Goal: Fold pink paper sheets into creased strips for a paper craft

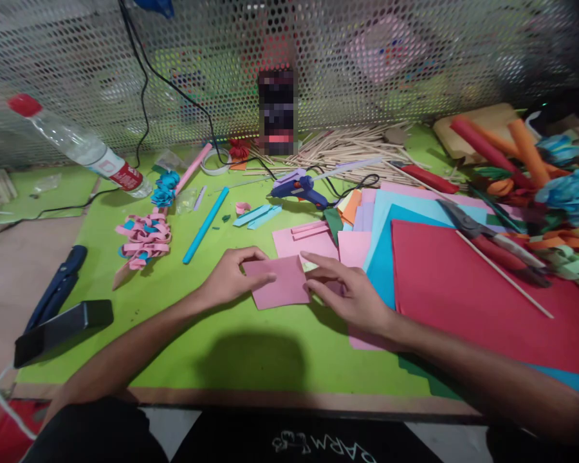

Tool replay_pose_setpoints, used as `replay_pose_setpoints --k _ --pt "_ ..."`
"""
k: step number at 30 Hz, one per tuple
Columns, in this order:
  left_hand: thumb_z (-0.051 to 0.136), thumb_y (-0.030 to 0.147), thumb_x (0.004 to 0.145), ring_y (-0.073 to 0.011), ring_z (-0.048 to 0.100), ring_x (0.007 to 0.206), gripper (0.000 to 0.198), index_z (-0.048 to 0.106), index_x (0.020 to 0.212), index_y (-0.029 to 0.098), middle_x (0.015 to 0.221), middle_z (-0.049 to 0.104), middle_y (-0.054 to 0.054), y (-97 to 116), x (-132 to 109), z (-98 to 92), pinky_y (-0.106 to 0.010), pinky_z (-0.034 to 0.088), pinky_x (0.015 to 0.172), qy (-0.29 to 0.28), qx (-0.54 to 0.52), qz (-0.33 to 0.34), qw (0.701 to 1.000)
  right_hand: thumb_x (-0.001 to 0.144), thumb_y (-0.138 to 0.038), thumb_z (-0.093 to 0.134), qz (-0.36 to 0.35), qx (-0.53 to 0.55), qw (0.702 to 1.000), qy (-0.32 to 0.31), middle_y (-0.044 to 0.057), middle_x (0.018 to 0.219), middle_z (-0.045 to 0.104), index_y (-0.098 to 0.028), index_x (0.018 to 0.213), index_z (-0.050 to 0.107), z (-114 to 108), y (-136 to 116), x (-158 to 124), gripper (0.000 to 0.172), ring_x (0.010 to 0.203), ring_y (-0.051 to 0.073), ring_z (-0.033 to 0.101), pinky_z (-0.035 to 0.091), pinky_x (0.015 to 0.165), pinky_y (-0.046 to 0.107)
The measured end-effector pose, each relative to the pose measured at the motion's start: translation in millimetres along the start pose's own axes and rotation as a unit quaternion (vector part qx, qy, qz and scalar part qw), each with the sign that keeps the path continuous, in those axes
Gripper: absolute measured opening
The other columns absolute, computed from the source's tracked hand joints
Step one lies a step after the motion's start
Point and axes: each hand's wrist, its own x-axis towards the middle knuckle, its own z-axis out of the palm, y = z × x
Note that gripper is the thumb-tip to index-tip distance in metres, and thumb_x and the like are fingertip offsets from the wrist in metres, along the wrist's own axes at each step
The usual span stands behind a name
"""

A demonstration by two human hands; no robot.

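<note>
A pink sheet of paper [282,292] is held a little above the green tabletop. My left hand [229,276] grips its left side, thumb on top and fingers behind. At the right edge, my right hand [350,292] pinches the sheet with thumb and index finger. A small pale yellowish patch [309,265] shows between those fingers; I cannot make out what it is. Just behind lies another pink piece [289,244] with narrow pink strips [311,231] on it. Stacked coloured sheets, red on top [482,283], lie beside my right forearm.
A blue glue gun [299,191] with a black cord sits behind the papers, near thin wooden sticks [357,145]. Pliers [482,235] rest on the red sheet. To the left are a tilted bottle [91,154], paper flowers [145,238], a stapler [58,283] and a black box [62,331].
</note>
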Motion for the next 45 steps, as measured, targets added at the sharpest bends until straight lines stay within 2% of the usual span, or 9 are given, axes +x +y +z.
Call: replay_pose_setpoints --k 2,6,11,14,18,24,33,40,45 --pt "0.078 0.042 0.077 -0.0136 0.063 0.067 0.031 0.066 0.089 0.016 0.081 0.069 -0.001 -3.1 0.2 1.9 -0.023 0.049 0.057 0.0 -0.051 -0.001 0.999 0.098 -0.02 0.049 -0.028 -0.001 0.999 -0.023 0.003 0.096 0.075 -0.022 0.129 0.062 -1.1 -0.5 0.1 0.034 0.072 0.012 0.068 0.057 0.067 0.025" --pt "0.078 0.042 0.078 -0.0147 0.065 0.069 0.032 0.065 0.092 0.016 0.084 0.069 -0.002 -4.8 -3.2 8.3 -0.024 0.052 0.056 -0.022 -0.067 0.011 0.997 0.094 -0.008 0.042 -0.13 -0.08 0.988 -0.038 0.004 0.095 0.075 -0.02 0.121 0.067 1.1 0.7 1.0 0.039 0.077 0.013 0.066 0.054 0.066 0.026" --pt "0.075 0.043 0.082 -0.0194 0.067 0.087 0.048 0.059 0.122 0.02 0.104 0.069 -0.007 -8.3 -8.8 17.1 -0.031 0.056 0.069 0.029 0.102 0.089 0.99 0.089 -0.007 0.048 -0.249 -0.171 0.953 -0.013 0.002 0.077 0.068 -0.018 0.107 0.068 -1.7 6.1 4.0 0.029 0.069 0.014 0.06 0.049 0.066 0.029" --pt "0.069 0.042 0.088 -0.0253 0.062 0.102 0.037 0.063 0.115 0.017 0.118 0.065 -0.012 -14.8 -10.8 22.7 -0.038 0.055 0.077 0.058 0.296 0.211 0.93 0.087 -0.01 0.05 -0.267 -0.204 0.942 -0.025 0.005 0.078 0.066 -0.015 0.102 0.065 -8.2 7.8 4.9 0.022 0.072 0.017 0.057 0.049 0.067 0.032" --pt "0.058 0.028 0.096 -0.0206 0.064 0.099 0.015 0.068 0.098 0.017 0.109 0.071 -0.006 -18.5 -17.0 30.9 -0.035 0.051 0.079 0.0 0.376 0.36 0.854 0.086 -0.014 0.046 -0.323 -0.276 0.905 -0.031 0.006 0.07 0.057 -0.014 0.091 0.062 -11.7 7.5 4.8 0.017 0.067 0.019 0.047 0.042 0.059 0.034" --pt "0.054 0.047 0.097 -0.0251 0.066 0.105 0.037 0.067 0.105 0.013 0.116 0.071 -0.011 -11.8 -27.6 37.7 -0.038 0.051 0.084 0.012 0.451 0.394 0.801 0.087 -0.019 0.047 -0.386 -0.322 0.863 -0.061 0.004 0.068 0.053 -0.016 0.088 0.06 -8.7 7.7 0.3 0.014 0.066 0.019 0.042 0.035 0.058 0.036" --pt "0.052 0.046 0.097 -0.0283 0.063 0.115 0.042 0.066 0.116 0.012 0.124 0.068 -0.013 -11.3 -23.1 32.5 -0.042 0.053 0.091 -0.013 0.421 0.364 0.831 0.092 -0.016 0.05 -0.37 -0.359 0.854 -0.073 0.006 0.083 0.063 -0.01 0.126 0.056 -0.8 13.2 -1.1 0.035 0.076 0.019 0.054 0.045 0.068 0.036" --pt "0.057 0.038 0.096 -0.0288 0.061 0.117 0.035 0.064 0.118 0.012 0.126 0.067 -0.013 -17.2 -19.0 26.9 -0.044 0.055 0.091 -0.019 0.405 0.363 0.839 0.093 -0.019 0.048 -0.42 -0.346 0.836 -0.071 0.017 0.109 0.068 -0.007 0.112 0.063 0.1 19.4 -5.4 0.027 0.106 0.027 0.062 0.051 0.084 0.041" --pt "0.064 0.03 0.092 -0.0211 0.066 0.098 0.022 0.067 0.109 0.016 0.108 0.072 -0.009 -23.9 -21.5 26.5 -0.036 0.055 0.084 0.019 0.388 0.402 0.829 0.094 -0.028 0.049 -0.422 -0.348 0.831 -0.099 0.023 0.115 0.067 -0.003 0.115 0.062 0.4 22.0 -7.9 0.035 0.115 0.031 0.062 0.051 0.091 0.045"
